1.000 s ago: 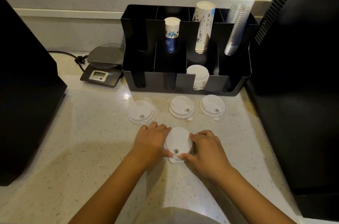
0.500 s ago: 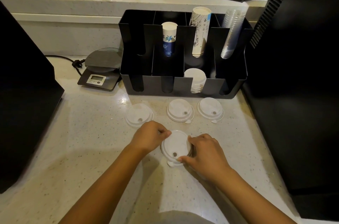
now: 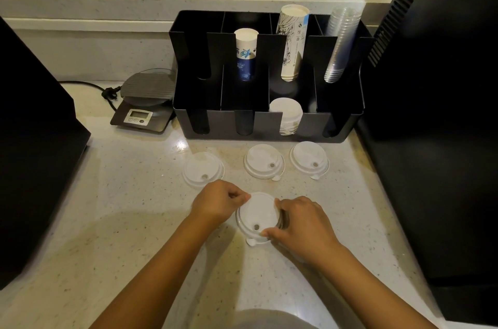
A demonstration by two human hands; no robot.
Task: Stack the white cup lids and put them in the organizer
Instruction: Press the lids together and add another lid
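A white cup lid (image 3: 257,217) lies near me on the speckled counter, held from both sides. My left hand (image 3: 218,203) pinches its left rim with curled fingers; my right hand (image 3: 301,223) grips its right rim. Three more white lids lie in a row behind it: a left lid (image 3: 202,170), a middle lid (image 3: 263,161) and a right lid (image 3: 308,158). The black organizer (image 3: 269,128) stands behind them. A stack of white lids (image 3: 287,116) fills one of its front slots.
The organizer's back slots hold a blue-and-white paper cup stack (image 3: 245,55), a taller printed cup stack (image 3: 292,41) and clear plastic cups (image 3: 340,43). A digital scale (image 3: 144,103) with a cable sits left of it. Black machines flank the counter on both sides.
My left hand's fingers have curled from lying flat beside the lid into a pinch on its left rim. The lid has stayed in place between both hands.
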